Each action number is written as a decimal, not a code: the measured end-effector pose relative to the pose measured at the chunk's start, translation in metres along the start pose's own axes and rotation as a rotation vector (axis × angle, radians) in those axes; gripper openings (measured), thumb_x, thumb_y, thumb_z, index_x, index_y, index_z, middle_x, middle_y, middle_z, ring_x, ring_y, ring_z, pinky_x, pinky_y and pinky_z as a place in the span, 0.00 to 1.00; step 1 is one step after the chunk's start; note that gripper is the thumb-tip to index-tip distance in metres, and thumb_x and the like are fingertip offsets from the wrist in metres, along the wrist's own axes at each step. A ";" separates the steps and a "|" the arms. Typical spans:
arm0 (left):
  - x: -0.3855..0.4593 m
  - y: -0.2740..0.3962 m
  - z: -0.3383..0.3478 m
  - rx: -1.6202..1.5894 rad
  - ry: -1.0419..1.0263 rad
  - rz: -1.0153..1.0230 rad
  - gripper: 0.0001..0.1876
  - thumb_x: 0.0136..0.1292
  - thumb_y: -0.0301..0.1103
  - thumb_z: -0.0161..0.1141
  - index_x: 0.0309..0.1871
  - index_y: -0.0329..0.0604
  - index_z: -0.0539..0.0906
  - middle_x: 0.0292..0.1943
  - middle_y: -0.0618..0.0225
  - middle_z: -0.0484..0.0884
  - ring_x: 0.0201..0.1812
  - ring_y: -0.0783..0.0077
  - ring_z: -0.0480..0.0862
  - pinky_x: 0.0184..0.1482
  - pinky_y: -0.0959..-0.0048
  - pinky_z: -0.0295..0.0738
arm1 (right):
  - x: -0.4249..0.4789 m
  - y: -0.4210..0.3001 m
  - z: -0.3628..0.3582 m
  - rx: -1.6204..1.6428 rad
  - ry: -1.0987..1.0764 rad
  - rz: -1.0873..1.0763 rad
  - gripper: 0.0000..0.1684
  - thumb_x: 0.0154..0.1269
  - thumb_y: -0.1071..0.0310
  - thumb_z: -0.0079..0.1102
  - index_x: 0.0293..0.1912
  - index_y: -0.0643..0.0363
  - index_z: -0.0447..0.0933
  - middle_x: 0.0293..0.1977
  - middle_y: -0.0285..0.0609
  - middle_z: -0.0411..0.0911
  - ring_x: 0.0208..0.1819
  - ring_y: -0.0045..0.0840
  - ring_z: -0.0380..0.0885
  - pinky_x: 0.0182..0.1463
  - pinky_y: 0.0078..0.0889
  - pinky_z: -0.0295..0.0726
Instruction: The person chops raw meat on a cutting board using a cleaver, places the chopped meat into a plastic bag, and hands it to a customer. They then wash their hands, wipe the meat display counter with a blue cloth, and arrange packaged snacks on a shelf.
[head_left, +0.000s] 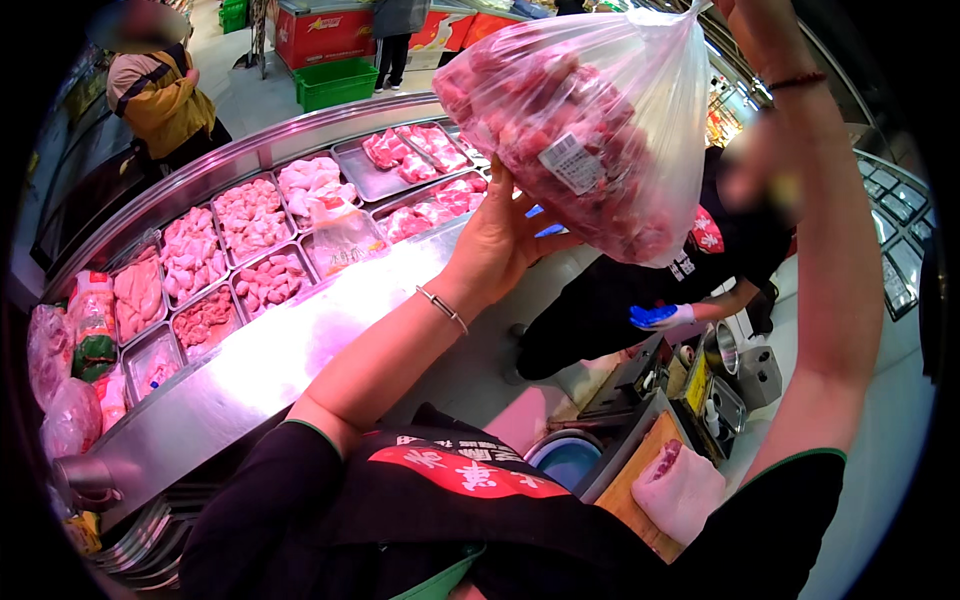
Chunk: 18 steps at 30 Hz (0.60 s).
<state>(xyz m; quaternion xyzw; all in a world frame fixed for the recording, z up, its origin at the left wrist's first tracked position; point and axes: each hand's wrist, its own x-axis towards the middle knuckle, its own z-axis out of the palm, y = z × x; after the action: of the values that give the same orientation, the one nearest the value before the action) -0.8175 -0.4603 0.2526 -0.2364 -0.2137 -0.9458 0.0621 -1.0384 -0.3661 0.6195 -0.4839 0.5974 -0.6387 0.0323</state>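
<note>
A clear plastic bag of raw meat pieces (570, 142), with a printed white label on its side, hangs raised in front of me. At the top edge my right hand (757, 34) holds it by its gathered neck; part of this hand is cut off. My left hand (499, 236) cups the bag's lower left side with fingers spread, some of them hidden behind the bag. Below my left forearm runs the metal ledge (292, 341) of a meat display counter. Trays of raw meat, such as the tray of pale meat pieces (251, 217), line the counter.
A co-worker's blue-coated glove (660, 315) shows past the bag. Lower right, a slab of meat with skin (679, 487) lies on a wooden cutting board (626, 495), beside a blue-lined tub (566, 457). Beyond the counter are a person in a yellow jacket (169, 94) and a green crate (336, 84).
</note>
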 end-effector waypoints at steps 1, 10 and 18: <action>0.004 0.006 -0.012 0.010 0.012 -0.005 0.45 0.66 0.72 0.49 0.77 0.52 0.57 0.69 0.58 0.69 0.68 0.54 0.74 0.66 0.46 0.74 | -0.030 0.007 0.049 -0.146 -0.028 -0.085 0.08 0.71 0.65 0.59 0.44 0.58 0.75 0.43 0.40 0.79 0.53 0.31 0.82 0.56 0.38 0.81; -0.085 0.013 -0.182 0.111 0.357 -0.204 0.40 0.72 0.70 0.40 0.80 0.62 0.52 0.79 0.69 0.58 0.77 0.57 0.62 0.68 0.44 0.66 | -0.177 0.129 0.187 0.264 -0.038 -0.110 0.27 0.74 0.61 0.54 0.63 0.70 0.69 0.50 0.47 0.77 0.56 0.42 0.79 0.64 0.45 0.74; -0.160 0.023 -0.272 0.483 0.822 -0.537 0.36 0.76 0.65 0.38 0.69 0.42 0.71 0.56 0.62 0.81 0.52 0.68 0.81 0.51 0.65 0.81 | -0.219 0.248 0.197 0.516 -0.064 0.230 0.22 0.75 0.69 0.52 0.64 0.69 0.71 0.37 0.39 0.78 0.41 0.26 0.81 0.59 0.35 0.78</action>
<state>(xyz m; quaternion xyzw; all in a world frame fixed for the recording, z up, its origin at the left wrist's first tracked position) -0.7861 -0.5968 -0.0317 0.2365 -0.4358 -0.8669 -0.0507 -0.9265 -0.4448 0.2595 -0.4086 0.4648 -0.7461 0.2454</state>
